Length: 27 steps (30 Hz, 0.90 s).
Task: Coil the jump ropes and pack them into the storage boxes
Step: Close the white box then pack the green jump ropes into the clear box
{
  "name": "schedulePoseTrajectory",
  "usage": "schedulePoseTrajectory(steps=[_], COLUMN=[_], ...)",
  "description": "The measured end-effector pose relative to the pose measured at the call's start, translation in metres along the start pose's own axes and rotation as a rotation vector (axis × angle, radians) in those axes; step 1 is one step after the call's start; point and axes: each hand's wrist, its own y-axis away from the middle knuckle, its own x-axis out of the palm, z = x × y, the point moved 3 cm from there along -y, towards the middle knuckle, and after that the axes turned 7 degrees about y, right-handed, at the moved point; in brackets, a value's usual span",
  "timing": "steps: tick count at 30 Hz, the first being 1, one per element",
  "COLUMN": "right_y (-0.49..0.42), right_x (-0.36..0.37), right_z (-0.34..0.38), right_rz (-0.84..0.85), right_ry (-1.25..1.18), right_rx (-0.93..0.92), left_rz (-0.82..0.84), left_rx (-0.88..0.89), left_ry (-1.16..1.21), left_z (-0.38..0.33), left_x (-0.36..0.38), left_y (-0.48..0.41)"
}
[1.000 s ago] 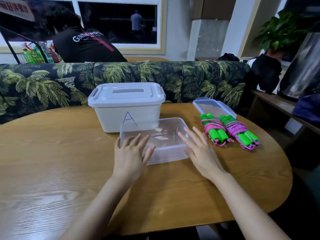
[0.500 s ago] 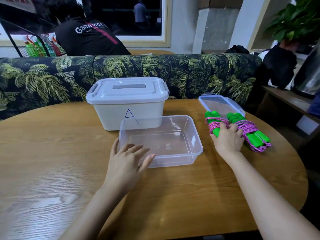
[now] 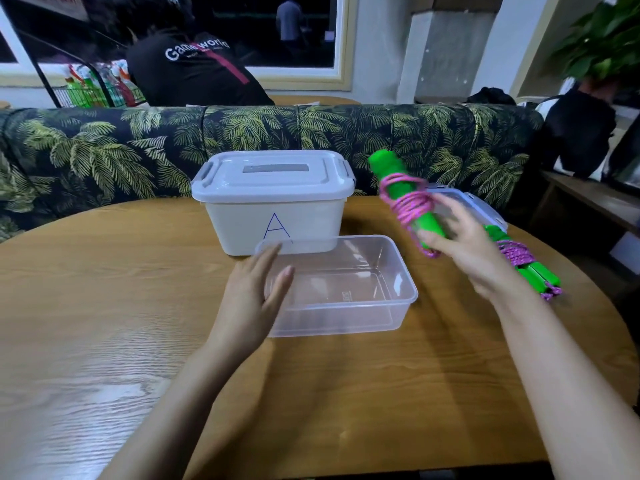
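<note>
Right hand (image 3: pixel 464 247) grips a coiled jump rope (image 3: pixel 405 199) round its green handles, held tilted above the table (image 3: pixel 104 341) near the far right edge. Left hand (image 3: pixel 252 292), fingers straight, rests against the left end of the open clear box (image 3: pixel 346 322). Second coiled rope (image 3: pixel 516 253) lies at the right edge. Lidded box marked A (image 3: pixel 273 209) stands just behind the clear box

A palm-print sofa (image 3: pixel 311 140) is curving behind the wooden surface (image 3: pixel 86 306); a dark window (image 3: pixel 249 26) is filling the upper left, a leafy plant (image 3: pixel 602 39) the upper right.
</note>
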Motion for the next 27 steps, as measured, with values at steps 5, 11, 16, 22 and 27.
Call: schedulePoseTrajectory(steps=[5,11,16,22,27], right_y=[-0.004,-0.006,0.016,0.021,0.029], right_x=[0.067,0.1,0.097,0.085,0.035], right_z=[0.01,-0.002,0.009,-0.003,-0.02], right_rz=[0.505,0.58,0.659,0.418,0.127], right_ry=[0.418,1.204,1.139,1.088,0.922], right_rx=[-0.13,-0.162,-0.015,-0.159,-0.199], left_rz=[0.174,0.513,0.52,0.467,0.45], left_rx=[-0.034,-0.035,-0.034,-0.019,-0.019], left_ry=[-0.132,-0.458,-0.472,-0.429,-0.411], left_z=[0.008,0.002,0.002,-0.001,-0.009], left_x=[0.003,0.015,0.018,0.03,0.046], left_y=[-0.019,-0.022,-0.021,-0.027,-0.035])
